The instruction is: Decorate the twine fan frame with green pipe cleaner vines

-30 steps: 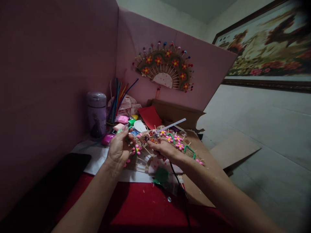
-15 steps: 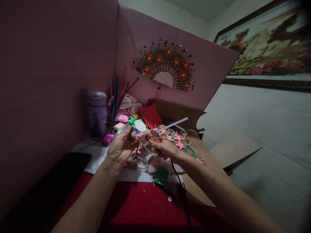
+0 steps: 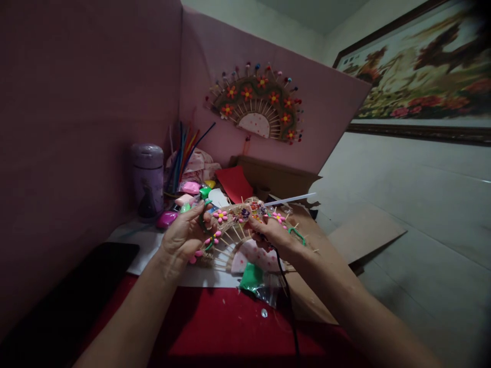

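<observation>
My right hand (image 3: 271, 232) grips a flower-patterned glue gun (image 3: 245, 213); a pale glue stick (image 3: 293, 199) sticks out toward the right and a black cord (image 3: 287, 291) hangs below. Between the fingers of my left hand (image 3: 182, 232) is a thin green strip (image 3: 202, 220), its material unclear. Both hands are above a fan-shaped craft (image 3: 230, 240) of sticks and twine, with pink flowers, wavy green strips and a spotted pink half-disc (image 3: 245, 253). The glue gun and my right hand hide part of it, so I cannot tell whether the nozzle touches it.
Bags of coloured clay (image 3: 191, 187), a purple flask (image 3: 148, 181) and pipe cleaners (image 3: 184, 153) stand at the back left. An opened green packet (image 3: 251, 277) lies in front. Cardboard (image 3: 312, 286) is at right. A finished-looking fan (image 3: 261, 97) hangs on the pink board.
My right hand and the glue gun have moved a little right, and the glue stick lies flatter. More of the fan's middle shows. The whole view has shifted slightly.
</observation>
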{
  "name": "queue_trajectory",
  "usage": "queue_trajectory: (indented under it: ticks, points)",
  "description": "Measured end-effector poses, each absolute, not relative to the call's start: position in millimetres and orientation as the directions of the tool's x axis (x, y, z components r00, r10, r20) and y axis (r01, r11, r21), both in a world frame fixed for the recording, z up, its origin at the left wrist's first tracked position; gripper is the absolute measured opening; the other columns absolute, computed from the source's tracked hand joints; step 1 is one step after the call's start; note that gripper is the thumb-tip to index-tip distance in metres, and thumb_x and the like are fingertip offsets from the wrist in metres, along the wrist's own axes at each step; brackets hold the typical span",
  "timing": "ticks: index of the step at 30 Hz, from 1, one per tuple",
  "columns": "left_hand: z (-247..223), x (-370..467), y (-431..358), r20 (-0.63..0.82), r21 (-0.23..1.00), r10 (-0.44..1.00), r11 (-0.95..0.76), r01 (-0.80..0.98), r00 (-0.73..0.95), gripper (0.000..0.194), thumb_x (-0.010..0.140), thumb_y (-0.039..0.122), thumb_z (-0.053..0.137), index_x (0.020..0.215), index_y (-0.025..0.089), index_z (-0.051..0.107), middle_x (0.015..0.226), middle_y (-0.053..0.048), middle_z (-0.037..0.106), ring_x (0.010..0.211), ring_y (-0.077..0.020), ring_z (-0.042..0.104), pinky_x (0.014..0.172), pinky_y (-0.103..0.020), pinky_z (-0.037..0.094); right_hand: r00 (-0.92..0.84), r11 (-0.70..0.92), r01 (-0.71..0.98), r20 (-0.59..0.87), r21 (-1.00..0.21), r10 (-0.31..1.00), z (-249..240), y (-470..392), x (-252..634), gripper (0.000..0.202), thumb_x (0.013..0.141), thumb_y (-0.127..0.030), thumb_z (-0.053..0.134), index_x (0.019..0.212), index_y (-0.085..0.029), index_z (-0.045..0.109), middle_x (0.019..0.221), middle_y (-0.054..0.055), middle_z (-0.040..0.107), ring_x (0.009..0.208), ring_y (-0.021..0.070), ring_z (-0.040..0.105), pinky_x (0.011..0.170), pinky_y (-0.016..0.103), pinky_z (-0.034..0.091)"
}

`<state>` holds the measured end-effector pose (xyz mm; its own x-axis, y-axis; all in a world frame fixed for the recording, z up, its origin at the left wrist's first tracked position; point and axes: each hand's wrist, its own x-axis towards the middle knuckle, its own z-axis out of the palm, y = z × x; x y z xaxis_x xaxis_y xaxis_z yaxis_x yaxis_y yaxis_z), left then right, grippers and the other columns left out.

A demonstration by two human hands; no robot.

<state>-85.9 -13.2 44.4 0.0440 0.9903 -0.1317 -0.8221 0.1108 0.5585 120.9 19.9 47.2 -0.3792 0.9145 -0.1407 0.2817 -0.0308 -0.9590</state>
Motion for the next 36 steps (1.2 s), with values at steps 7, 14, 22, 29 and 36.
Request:
queue_trajectory:
  ticks: [7, 14, 22, 29, 36]
  points:
    - [48.6, -84.9, -14.6, -0.154, 0.553, 0.986, 0.145, -0.820, 0.070, 0.014, 0.087, 0.018, 0.050, 0.078, 0.013, 0.060, 0.051, 0.001, 0.051, 0.044, -0.0087, 0.049, 0.048, -0.022, 0.048, -0.155, 0.108, 0.263, 0.069, -0.959, 0.985, 48.1, 13.2, 187.5, 0.051, 0.072, -0.070, 0.054, 0.071, -0.019, 0.049, 0.058, -0.003, 0.045, 0.044, 0.0071, 0.034, 0.039, 0.022, 0.027]
    - [53.9, -79.2, -17.7, -0.154, 0.634, 0.987, 0.137, -0.761, 0.049, 0.023, 0.090, 0.015, 0.042, 0.073, 0.012, 0.058, 0.051, 0.001, 0.048, 0.044, -0.0088, 0.049, 0.049, -0.024, 0.051, 0.092, 0.119, 0.535, 0.198, -0.836, 0.976, 26.5, 4.9, 306.2, 0.042, 0.070, -0.063, 0.058, 0.071, -0.021, 0.051, 0.061, 0.001, 0.053, 0.053, 0.0139, 0.046, 0.049, 0.026, 0.038]
    - [54.9, -73.9, -17.2, -0.182, 0.681, 0.982, 0.165, -0.714, 0.053, 0.024, 0.090, 0.016, 0.041, 0.071, 0.015, 0.056, 0.051, 0.001, 0.047, 0.045, -0.0119, 0.051, 0.047, -0.027, 0.052, 0.095, 0.078, 0.781, 0.242, -0.619, 0.966, -13.7, 6.1, 380.1, 0.042, 0.072, -0.035, 0.060, 0.111, -0.019, 0.062, 0.101, 0.008, 0.069, 0.094, 0.0254, 0.063, 0.080, 0.033, 0.047]
    - [57.0, -69.9, -18.4, -0.198, 0.679, 0.980, 0.160, -0.716, 0.030, 0.026, 0.090, 0.014, 0.039, 0.070, 0.016, 0.055, 0.049, 0.001, 0.048, 0.043, -0.0100, 0.049, 0.047, -0.023, 0.052, -0.040, 0.147, 0.871, 0.231, -0.469, 0.972, -26.2, 27.4, 399.3, 0.048, 0.066, -0.013, 0.055, 0.112, -0.018, 0.066, 0.108, 0.009, 0.068, 0.098, 0.0238, 0.062, 0.087, 0.034, 0.046]
    - [54.8, -70.1, -16.4, -0.219, 0.681, 0.976, 0.162, -0.714, 0.013, 0.023, 0.090, 0.016, 0.041, 0.072, 0.017, 0.056, 0.049, 0.002, 0.048, 0.042, -0.0098, 0.049, 0.046, -0.023, 0.052, -0.136, 0.249, 0.820, 0.246, -0.516, 0.960, -23.0, 37.0, 381.4, 0.049, 0.064, -0.009, 0.052, 0.110, -0.019, 0.068, 0.107, 0.009, 0.069, 0.099, 0.0227, 0.062, 0.090, 0.036, 0.046]
